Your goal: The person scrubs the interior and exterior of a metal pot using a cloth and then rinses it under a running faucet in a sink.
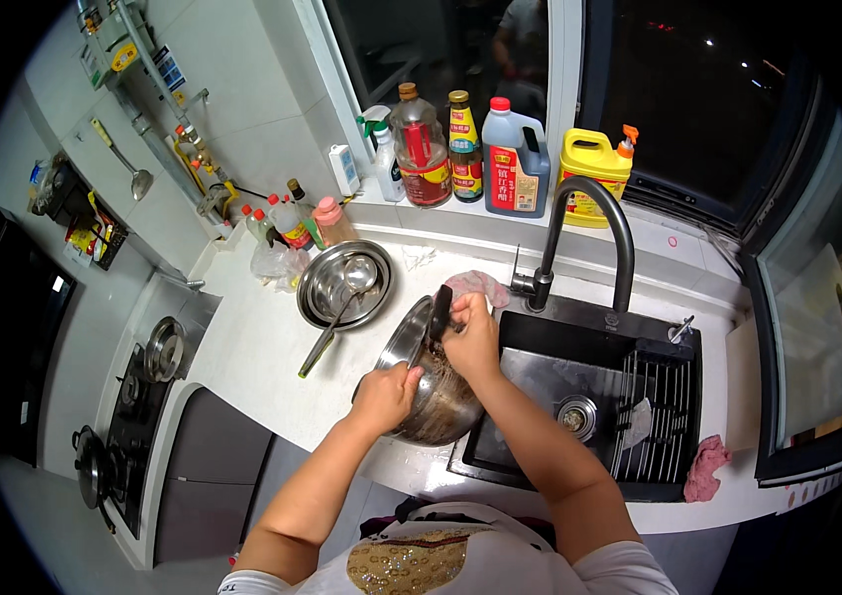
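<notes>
A steel pot with a brown-stained outer side is tilted on its side between the counter and the sink's left edge. My left hand is closed on its rim. My right hand has its fingers closed at the pot's upright black handle; whether anything small lies under those fingers is hidden. A pink cloth lies just behind the right hand. Left of the pot stand nested steel bowls, with a ladle resting in them.
To the right is a black sink with a drain, a wire rack and a tall dark faucet. Another pink cloth lies at its right edge. Several bottles line the windowsill. A stove is at the far left.
</notes>
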The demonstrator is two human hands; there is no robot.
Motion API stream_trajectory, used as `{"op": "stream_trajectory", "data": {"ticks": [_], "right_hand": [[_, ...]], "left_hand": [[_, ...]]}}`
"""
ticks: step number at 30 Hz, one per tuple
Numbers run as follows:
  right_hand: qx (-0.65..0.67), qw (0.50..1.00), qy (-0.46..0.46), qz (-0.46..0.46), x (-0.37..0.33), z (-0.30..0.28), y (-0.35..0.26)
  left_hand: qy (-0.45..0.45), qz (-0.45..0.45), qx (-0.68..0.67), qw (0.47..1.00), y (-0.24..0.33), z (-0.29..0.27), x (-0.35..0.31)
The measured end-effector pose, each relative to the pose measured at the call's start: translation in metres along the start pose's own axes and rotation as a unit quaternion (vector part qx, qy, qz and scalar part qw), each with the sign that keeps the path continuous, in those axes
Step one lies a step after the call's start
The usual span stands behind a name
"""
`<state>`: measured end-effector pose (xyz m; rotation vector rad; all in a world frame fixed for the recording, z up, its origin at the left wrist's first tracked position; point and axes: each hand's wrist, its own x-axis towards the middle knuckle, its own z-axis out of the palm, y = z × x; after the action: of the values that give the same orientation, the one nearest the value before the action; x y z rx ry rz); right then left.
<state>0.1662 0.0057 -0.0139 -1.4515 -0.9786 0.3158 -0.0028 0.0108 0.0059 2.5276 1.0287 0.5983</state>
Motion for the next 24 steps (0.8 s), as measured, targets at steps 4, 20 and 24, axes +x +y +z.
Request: {"op": "stream_trajectory", "data": {"ticks": [4, 20, 24], "right_hand": [[0.022, 0.996, -0.055, 0.066, -0.007, -0.007, -0.017], [-0.012, 0.992, -0.014, -0.125, -0.051, -0.017, -0.029], [-0.045, 0.980, -0.007, -0.191, -0.052, -0.010, -0.037]], "left_hand": [[-0.004, -0.008, -0.019, 1.000, -0.001, -0.005, 0.003], [0.039, -0.018, -0.015, 0.999, 0.003, 0.004, -0.001], [0.025, -0.007, -0.014, 1.000, 0.009, 0.010, -0.005]]}}
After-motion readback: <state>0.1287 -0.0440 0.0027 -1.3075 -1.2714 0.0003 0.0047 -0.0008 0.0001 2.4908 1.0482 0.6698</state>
